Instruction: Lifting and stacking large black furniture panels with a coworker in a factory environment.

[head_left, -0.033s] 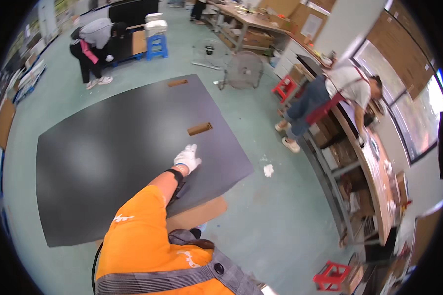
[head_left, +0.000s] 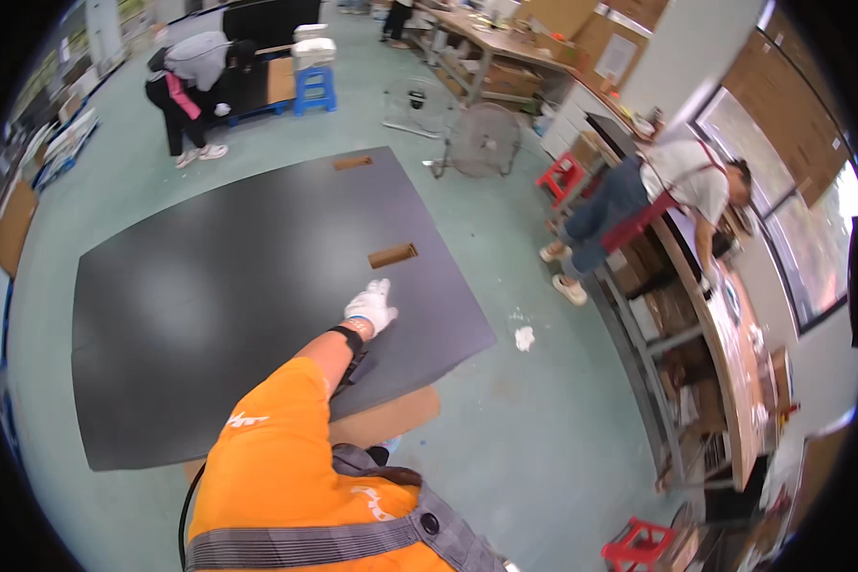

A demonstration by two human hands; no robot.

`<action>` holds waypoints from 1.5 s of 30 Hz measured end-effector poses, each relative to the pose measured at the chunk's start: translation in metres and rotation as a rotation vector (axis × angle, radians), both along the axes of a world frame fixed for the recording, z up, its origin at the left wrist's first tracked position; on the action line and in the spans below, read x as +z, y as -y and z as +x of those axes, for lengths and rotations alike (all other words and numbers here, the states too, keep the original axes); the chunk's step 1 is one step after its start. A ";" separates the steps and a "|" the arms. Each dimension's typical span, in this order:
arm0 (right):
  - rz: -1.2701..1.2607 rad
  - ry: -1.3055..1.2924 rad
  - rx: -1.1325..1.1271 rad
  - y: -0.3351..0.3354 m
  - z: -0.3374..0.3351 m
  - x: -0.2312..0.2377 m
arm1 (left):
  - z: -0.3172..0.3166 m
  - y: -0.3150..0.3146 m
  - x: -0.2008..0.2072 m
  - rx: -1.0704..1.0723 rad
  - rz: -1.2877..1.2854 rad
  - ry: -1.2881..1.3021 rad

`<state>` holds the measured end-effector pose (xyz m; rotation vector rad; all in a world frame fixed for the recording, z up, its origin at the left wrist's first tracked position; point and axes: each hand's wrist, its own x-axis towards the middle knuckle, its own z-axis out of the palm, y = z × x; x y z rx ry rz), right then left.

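Observation:
A large dark grey panel (head_left: 210,286) lies flat in front of me, with two brown rectangular cut-outs along its right part. My left hand (head_left: 372,307), in a white glove, rests on or just above the panel below the nearer cut-out (head_left: 393,255). Its fingers stretch forward, the thumb stands out to the right, and nothing shows in it. A black band (head_left: 346,337) circles that wrist below the glove. The farther cut-out (head_left: 353,163) is near the panel's back edge. My right hand is out of view.
Brown board (head_left: 391,417) shows under the panel's near edge. A person (head_left: 672,186) bends over a long workbench (head_left: 725,381) at right; another person (head_left: 195,71) stoops at back left. Floor fans (head_left: 483,140), a blue stool (head_left: 315,91) and red stools (head_left: 639,545) stand around. White scrap (head_left: 524,337) lies on the floor.
The whole view has shifted slightly, so the scene sits a little farther right. My left hand keeps about the same place over the panel.

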<state>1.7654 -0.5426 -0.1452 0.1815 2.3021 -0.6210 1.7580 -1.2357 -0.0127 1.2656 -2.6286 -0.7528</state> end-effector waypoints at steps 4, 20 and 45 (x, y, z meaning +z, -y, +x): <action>-0.101 0.066 -0.155 0.080 -0.091 0.011 | -0.048 0.033 0.004 0.056 0.054 0.175; -0.078 0.139 0.106 0.158 -0.260 0.014 | -0.097 0.031 0.032 0.221 0.197 0.349; -0.580 0.676 0.646 0.344 -0.351 0.068 | 0.023 -0.227 0.014 0.871 -0.117 0.172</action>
